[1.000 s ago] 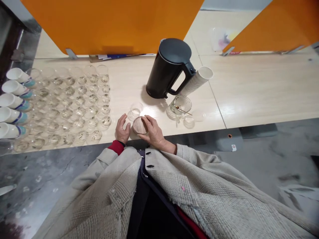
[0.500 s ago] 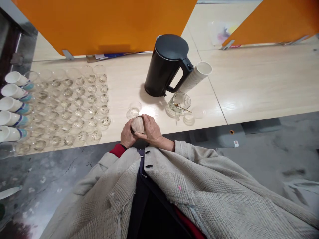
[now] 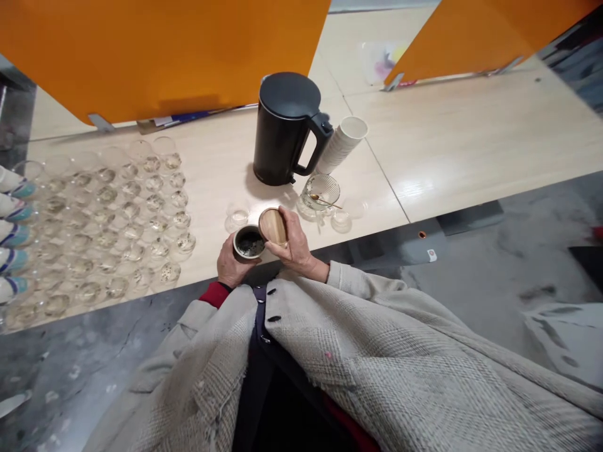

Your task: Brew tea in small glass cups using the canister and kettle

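My left hand [image 3: 232, 263] is wrapped round a small round canister [image 3: 249, 243], whose open top shows dark, loose contents that look like tea leaves. In my right hand [image 3: 298, 248] is a round wooden lid [image 3: 273, 226], tilted up beside the canister's rim. Both are held over the table's front edge, close to my body. Just beyond them stands a clear plastic cup [image 3: 237, 216]. To the right sits a ribbed glass bowl [image 3: 321, 191] with a gold spoon [image 3: 325, 201] lying across it.
A black electric kettle [image 3: 285, 129] stands behind the bowl, beside stacked paper cups [image 3: 343, 144]. Rows of clear cups [image 3: 108, 216] with bits in the bottom fill the table's left, with printed paper cups [image 3: 10, 232] beyond. Another clear cup [image 3: 341, 220] is near the front edge. Orange partitions [image 3: 160, 56] rise behind.
The wooden lid has come off the canister and moved right in my right hand, uncovering the dark contents. My view has shifted to the right.
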A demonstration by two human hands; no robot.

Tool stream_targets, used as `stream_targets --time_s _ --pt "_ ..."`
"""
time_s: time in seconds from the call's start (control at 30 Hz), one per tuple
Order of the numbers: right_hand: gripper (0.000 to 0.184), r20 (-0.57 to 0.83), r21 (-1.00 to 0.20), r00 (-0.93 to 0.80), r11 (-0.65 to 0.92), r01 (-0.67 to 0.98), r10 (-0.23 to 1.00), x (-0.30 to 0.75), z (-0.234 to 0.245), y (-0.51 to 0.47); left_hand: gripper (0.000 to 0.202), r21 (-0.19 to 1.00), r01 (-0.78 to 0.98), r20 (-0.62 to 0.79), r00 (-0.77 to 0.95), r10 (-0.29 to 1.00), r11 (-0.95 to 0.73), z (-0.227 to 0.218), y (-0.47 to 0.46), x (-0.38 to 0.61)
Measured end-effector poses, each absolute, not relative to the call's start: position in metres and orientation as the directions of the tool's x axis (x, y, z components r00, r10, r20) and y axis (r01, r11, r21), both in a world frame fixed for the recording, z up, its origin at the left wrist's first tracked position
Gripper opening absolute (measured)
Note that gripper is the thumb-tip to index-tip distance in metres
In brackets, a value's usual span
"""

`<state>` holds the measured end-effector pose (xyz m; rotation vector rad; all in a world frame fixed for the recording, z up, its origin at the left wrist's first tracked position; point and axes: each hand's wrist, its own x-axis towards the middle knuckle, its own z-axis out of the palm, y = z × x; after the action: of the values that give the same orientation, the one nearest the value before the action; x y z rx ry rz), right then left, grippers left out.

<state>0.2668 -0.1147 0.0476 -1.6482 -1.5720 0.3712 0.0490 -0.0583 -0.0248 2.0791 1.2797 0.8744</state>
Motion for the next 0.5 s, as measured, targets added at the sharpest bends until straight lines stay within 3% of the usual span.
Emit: stream_targets --time_s 0.27,0.4,0.5 --pt "0.09 0.174 -0.579 0.295 -0.145 0.802 0.94 0.305 -0.008 -0.127 0.099 0.726 0.555 0.28 0.301 0.911 -0.407 -0.026 -0.06 0.05" --pt "0.093 0.108 -0.548 0.269 -0.168 0.82 0.957 0.309 -0.013 -0.123 0.098 0.722 0.569 0.263 0.3 0.917 -0.393 -0.024 -0.059 0.05" --pt "0.093 0.148 -0.562 0.275 -0.149 0.814 0.95 0.313 -0.003 -0.13 0.096 0.718 0.574 0.259 0.304 0.917 -0.393 -0.022 -0.058 0.05"
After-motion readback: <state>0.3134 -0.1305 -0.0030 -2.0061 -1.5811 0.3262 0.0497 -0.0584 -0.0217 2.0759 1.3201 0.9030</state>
